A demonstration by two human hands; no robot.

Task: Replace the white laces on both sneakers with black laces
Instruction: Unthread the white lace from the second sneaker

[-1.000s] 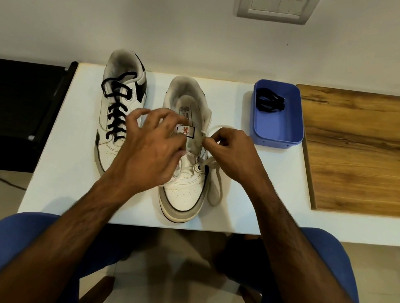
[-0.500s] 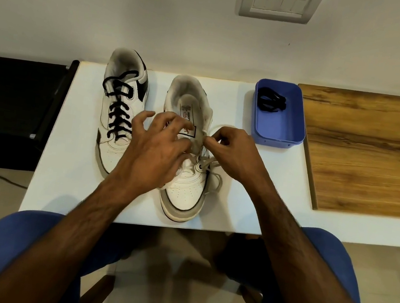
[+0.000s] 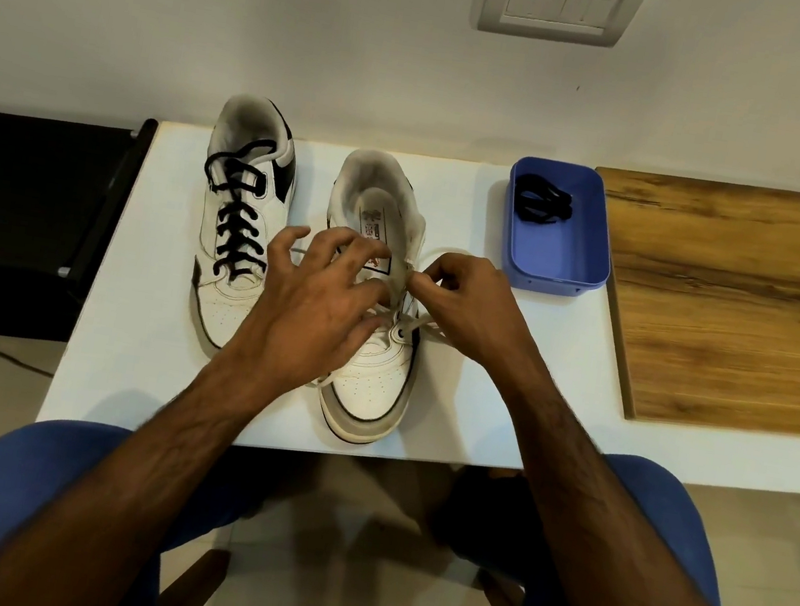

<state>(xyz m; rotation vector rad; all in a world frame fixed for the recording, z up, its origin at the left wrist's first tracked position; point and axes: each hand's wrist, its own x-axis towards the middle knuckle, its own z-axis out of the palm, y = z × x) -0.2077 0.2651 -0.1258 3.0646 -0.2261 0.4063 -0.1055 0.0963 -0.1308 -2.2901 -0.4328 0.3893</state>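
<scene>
Tongue label [image 3: 377, 263] — red emblem, unreadable

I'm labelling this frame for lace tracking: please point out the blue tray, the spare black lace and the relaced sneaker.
blue tray [image 3: 557, 261]: head view, bare floor.
spare black lace [image 3: 541, 202]: head view, bundle's middle.
relaced sneaker [image 3: 222, 315]: head view, toe box.

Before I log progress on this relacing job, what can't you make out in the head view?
- How many eyelets of the right-hand sneaker still hold white lace: the left hand covers them.
- What the left hand's fingers hold, if anything: hidden beneath it.
- Tongue label print: too small.
- Whether the black lace in the blue tray is one or several: bunched.
</scene>
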